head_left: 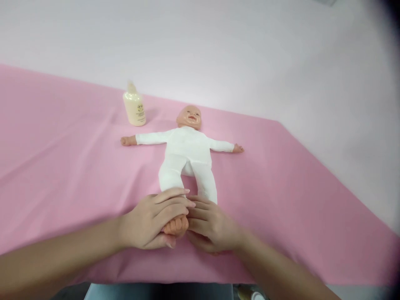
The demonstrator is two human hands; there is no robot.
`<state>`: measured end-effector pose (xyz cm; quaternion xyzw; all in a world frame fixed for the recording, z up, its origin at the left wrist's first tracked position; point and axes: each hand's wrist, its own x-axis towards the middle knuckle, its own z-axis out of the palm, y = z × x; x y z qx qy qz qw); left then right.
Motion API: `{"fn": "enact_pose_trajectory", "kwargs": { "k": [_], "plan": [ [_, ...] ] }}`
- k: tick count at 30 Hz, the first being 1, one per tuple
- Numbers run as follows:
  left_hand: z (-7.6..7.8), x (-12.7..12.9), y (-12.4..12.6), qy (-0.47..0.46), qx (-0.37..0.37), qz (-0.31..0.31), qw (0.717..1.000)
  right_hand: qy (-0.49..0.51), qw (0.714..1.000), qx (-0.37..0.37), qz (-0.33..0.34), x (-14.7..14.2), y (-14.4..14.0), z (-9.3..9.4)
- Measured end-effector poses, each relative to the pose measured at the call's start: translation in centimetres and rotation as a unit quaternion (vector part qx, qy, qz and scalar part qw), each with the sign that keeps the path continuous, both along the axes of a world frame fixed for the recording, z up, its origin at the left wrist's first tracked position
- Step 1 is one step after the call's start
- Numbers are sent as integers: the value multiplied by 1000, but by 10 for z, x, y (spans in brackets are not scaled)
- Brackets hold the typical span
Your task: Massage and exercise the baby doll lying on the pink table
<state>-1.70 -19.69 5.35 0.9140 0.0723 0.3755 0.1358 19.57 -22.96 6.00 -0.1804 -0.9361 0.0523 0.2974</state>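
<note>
Forearms (71, 248) converge; left hand (153, 218) curls round the doll's (189, 143) foot (176, 226); right hand (215, 225) cups the other leg, grip undetermined.

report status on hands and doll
Left hand around one foot, right hand over the other. Doll face up on pink cloth. Bottle standing apart, not blocking.

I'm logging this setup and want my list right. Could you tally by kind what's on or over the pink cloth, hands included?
Doll: 1
Cream-coloured bottle: 1
Person's hands, left hand and right hand: 2
Total: 4
</note>
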Motion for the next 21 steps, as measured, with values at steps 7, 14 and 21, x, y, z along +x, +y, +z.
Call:
{"fn": "enact_pose_trajectory", "kwargs": {
  "k": [7, 14, 21],
  "plan": [
    [-7, -2, -3, -5, 54, 18, 998, 6, 1000, -26, -8, 0, 1, 0],
    [1, 2, -8, -20, 117, 47, 992, 4, 999, -39, -21, 0, 0, -2],
    [11, 10, -16, -34, 48, 104, 993, 7, 999, -45, -9, 1, 1, -7]
  ]
}}
